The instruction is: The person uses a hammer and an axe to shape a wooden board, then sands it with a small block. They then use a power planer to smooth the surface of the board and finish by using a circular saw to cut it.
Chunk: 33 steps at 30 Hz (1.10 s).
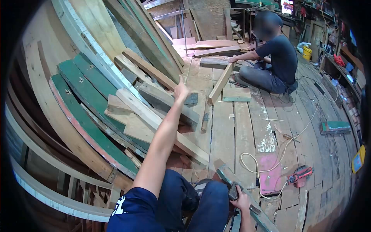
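Left hand (181, 92) was at 12 o'clock, arm stretched out over the timber pile, one digit raised, the rest curled; couldn't tell if it held anything. Right hand (242, 201) at 5 was closed around a dark tool (233, 192); the hand covered its middle, so type unclear. Tool sat over a long board (225, 174) beside the right knee, far end visible, near end running toward the bottom edge.

Yellow item (358, 159) between 3 and 4 was cut off by the dark lens rim. Yellow bucket (307, 53) at 2 had something white at its mouth; contents unreadable.

Green boards (83, 83) from 9 to 10 were curved, paint worn, one edged pink. Pale beam (193, 150) near 6 was square-cut. Red power tool (300, 176) at 4 lay on worn floor planks (243, 127), pale cord (249, 154) looping beside it. Co-worker (279, 58) at 2 sat on the floor, one hand at a tilted plank's (222, 83) upper end.
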Motion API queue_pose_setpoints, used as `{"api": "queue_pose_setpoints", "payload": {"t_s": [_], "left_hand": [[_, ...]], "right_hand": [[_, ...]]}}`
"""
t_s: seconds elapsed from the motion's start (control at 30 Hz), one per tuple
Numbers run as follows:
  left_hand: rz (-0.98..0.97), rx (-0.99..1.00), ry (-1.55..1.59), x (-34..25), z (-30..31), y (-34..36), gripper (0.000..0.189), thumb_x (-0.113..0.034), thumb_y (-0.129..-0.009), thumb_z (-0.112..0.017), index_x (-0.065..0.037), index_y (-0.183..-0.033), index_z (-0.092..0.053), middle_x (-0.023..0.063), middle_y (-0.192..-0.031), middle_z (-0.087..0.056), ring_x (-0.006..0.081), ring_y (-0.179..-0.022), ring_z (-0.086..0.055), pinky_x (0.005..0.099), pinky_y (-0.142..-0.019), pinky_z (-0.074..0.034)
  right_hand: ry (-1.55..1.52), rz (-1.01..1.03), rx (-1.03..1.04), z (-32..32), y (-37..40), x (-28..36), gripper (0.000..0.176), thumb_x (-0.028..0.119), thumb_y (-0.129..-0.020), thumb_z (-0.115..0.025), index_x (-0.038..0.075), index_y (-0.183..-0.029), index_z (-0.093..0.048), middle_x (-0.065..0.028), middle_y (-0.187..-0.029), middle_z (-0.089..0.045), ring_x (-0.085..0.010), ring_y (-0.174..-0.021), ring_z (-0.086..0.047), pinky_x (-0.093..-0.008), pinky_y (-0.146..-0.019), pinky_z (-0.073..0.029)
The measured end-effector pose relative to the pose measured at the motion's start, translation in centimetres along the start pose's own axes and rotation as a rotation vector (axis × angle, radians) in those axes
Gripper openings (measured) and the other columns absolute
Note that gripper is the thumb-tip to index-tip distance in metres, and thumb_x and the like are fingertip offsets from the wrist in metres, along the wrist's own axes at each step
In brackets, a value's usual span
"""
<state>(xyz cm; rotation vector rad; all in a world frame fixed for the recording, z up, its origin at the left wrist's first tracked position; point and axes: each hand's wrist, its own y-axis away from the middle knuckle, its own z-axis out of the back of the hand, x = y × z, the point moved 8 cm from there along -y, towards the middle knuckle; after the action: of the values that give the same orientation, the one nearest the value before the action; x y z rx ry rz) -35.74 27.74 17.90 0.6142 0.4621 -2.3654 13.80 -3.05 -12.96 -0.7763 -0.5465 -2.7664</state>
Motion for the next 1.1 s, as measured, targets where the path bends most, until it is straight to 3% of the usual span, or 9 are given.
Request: {"api": "queue_pose_setpoints", "payload": {"t_s": [0.1, 0.2, 0.3, 0.43, 0.47, 0.57, 0.77, 1.1], "left_hand": [[0.003, -0.034, 0.025, -0.4, 1.0, 0.1, 0.092, -0.016, -0.085, -0.064, -0.029, -0.161, -0.014, 0.0237, -0.118, -0.067, 0.0387, -0.110, -0.066, 0.0485, -0.093, -0.052], [0.012, -0.024, 0.074, -0.5, 1.7, -0.2, 0.093, -0.027, -0.083, -0.068, -0.031, -0.160, -0.016, 0.0235, -0.123, -0.066, 0.0375, -0.117, -0.063, 0.0466, -0.098, -0.049], [0.025, -0.070, 0.088, -1.0, 3.1, 0.0, 0.091, -0.018, -0.082, -0.062, -0.030, -0.160, -0.017, 0.0246, -0.120, -0.067, 0.0385, -0.113, -0.064, 0.0467, -0.096, -0.050], [0.002, -0.141, 0.074, -0.8, 3.2, -0.1, 0.089, -0.018, -0.082, -0.061, -0.028, -0.160, -0.020, 0.0269, -0.116, -0.067, 0.0401, -0.108, -0.066, 0.0464, -0.094, -0.051], [-0.061, -0.187, 0.067, -0.3, 2.5, -1.1, 0.089, -0.027, -0.087, -0.069, -0.028, -0.160, -0.018, 0.0278, -0.106, -0.069, 0.0430, -0.101, -0.067, 0.0526, -0.089, -0.051], [-0.064, -0.159, 0.114, 0.1, 1.8, -1.6, 0.089, -0.038, -0.088, -0.067, -0.030, -0.160, -0.015, 0.0269, -0.113, -0.068, 0.0417, -0.110, -0.064, 0.0526, -0.096, -0.047], [-0.057, -0.110, 0.103, 0.2, 1.4, -1.7, 0.090, -0.025, -0.085, -0.062, -0.030, -0.161, -0.013, 0.0252, -0.115, -0.068, 0.0404, -0.111, -0.065, 0.0501, -0.096, -0.049], [-0.003, -0.072, 0.048, -0.2, 0.9, -0.4, 0.088, -0.028, -0.086, -0.064, -0.034, -0.160, -0.016, 0.0245, -0.121, -0.067, 0.0400, -0.112, -0.065, 0.0497, -0.095, -0.050]], "right_hand": [[0.002, 0.017, -0.013, -0.2, 0.0, -0.2, 0.101, 0.034, -0.056, -0.090, 0.023, -0.147, -0.046, -0.0269, -0.093, -0.070, -0.0441, -0.086, -0.070, -0.0529, -0.078, -0.057], [0.027, -0.013, 0.007, 0.0, 0.1, -0.2, 0.102, 0.034, -0.056, -0.090, 0.023, -0.147, -0.045, -0.0268, -0.092, -0.070, -0.0441, -0.086, -0.070, -0.0528, -0.079, -0.057], [0.017, -0.006, 0.013, 0.1, -0.3, 0.3, 0.103, 0.035, -0.056, -0.091, 0.023, -0.147, -0.044, -0.0261, -0.093, -0.070, -0.0443, -0.086, -0.070, -0.0525, -0.079, -0.057], [0.032, 0.029, -0.009, -0.4, -0.2, -0.4, 0.104, 0.036, -0.055, -0.091, 0.023, -0.147, -0.044, -0.0247, -0.090, -0.070, -0.0430, -0.084, -0.070, -0.0521, -0.076, -0.057], [0.033, 0.017, -0.010, -0.3, 0.0, -0.4, 0.104, 0.036, -0.055, -0.091, 0.023, -0.147, -0.044, -0.0244, -0.089, -0.070, -0.0426, -0.083, -0.070, -0.0521, -0.075, -0.057], [0.040, 0.039, -0.009, -1.2, -0.4, -1.5, 0.103, 0.038, -0.057, -0.090, 0.026, -0.148, -0.042, -0.0221, -0.086, -0.071, -0.0415, -0.082, -0.071, -0.0522, -0.075, -0.058], [0.057, -0.001, 0.022, -0.4, 0.2, -0.6, 0.101, 0.041, -0.061, -0.087, 0.029, -0.149, -0.039, -0.0221, -0.090, -0.071, -0.0419, -0.085, -0.071, -0.0527, -0.076, -0.058], [0.049, -0.047, 0.087, -0.1, 0.4, -0.5, 0.100, 0.042, -0.064, -0.086, 0.028, -0.150, -0.038, -0.0219, -0.097, -0.071, -0.0403, -0.091, -0.070, -0.0521, -0.081, -0.057]]}}
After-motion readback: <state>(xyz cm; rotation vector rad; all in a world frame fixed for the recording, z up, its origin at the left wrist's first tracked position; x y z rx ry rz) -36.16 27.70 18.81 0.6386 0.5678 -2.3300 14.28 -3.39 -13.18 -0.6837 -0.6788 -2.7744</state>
